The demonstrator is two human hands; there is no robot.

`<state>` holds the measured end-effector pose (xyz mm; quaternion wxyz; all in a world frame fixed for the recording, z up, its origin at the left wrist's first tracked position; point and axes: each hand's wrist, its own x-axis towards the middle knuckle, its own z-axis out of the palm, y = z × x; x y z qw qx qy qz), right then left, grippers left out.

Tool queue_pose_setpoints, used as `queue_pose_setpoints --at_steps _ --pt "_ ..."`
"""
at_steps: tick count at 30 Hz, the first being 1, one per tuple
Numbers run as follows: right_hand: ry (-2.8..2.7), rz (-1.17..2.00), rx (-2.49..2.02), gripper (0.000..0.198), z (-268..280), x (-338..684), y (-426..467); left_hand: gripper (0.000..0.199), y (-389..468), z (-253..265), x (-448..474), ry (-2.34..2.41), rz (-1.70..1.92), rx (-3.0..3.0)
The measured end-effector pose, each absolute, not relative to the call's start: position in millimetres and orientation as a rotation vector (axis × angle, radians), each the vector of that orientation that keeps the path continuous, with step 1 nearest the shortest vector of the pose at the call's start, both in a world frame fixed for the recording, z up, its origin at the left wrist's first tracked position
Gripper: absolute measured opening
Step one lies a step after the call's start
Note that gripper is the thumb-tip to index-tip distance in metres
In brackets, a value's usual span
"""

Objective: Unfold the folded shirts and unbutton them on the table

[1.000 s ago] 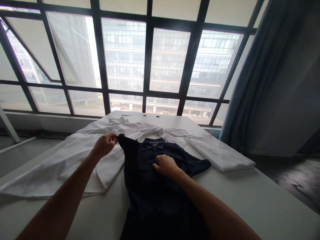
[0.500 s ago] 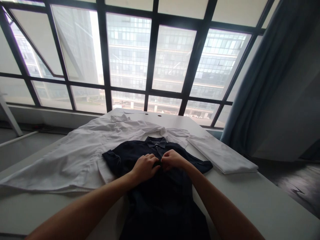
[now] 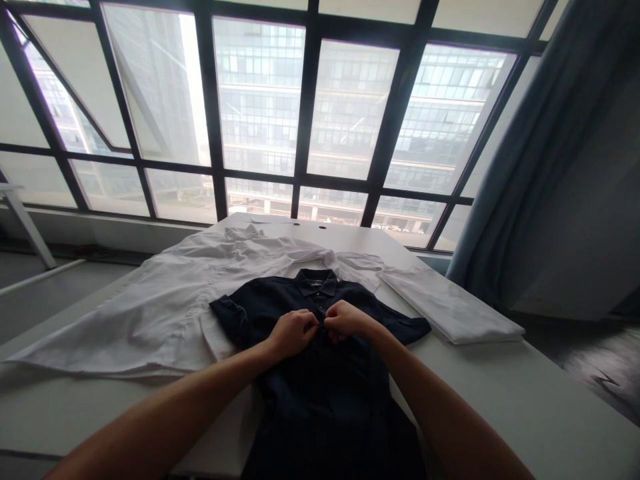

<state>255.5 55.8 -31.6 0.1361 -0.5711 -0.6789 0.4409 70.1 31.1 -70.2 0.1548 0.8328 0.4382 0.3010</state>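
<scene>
A dark navy short-sleeved shirt [image 3: 330, 393] lies face up along the white table, its collar [image 3: 317, 283] pointing away from me. Both hands meet at the front placket, a little below the collar. My left hand [image 3: 295, 331] is closed, thumb and fingers pinching the shirt's front edge. Close beside it, my right hand [image 3: 347, 320] is curled in a pinch on the other side of the same opening. Any button between the fingertips is too small and dark to make out.
A rumpled white shirt [image 3: 150, 307] spreads over the table's left side. To the right lies a folded white cloth [image 3: 450, 310]. The white table [image 3: 505, 393] reaches toward tall windows [image 3: 260, 100], with a blue-grey curtain [image 3: 520, 167] at the right.
My left fingers have drawn together into a tighter pinch near the placket. My right hand stays in nearly the same place. The camera view has shifted slightly.
</scene>
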Motion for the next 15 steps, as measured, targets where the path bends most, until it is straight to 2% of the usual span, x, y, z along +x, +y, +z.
queue_pose_setpoints --at_steps 7,15 --pt "-2.071 1.336 -1.495 0.013 -32 266 58 0.018 33 -72 69 1.259 0.901 2.326" --pt "-2.024 1.282 -1.328 0.018 -51 264 66 0.021 39 -76 68 1.244 0.959 2.180"
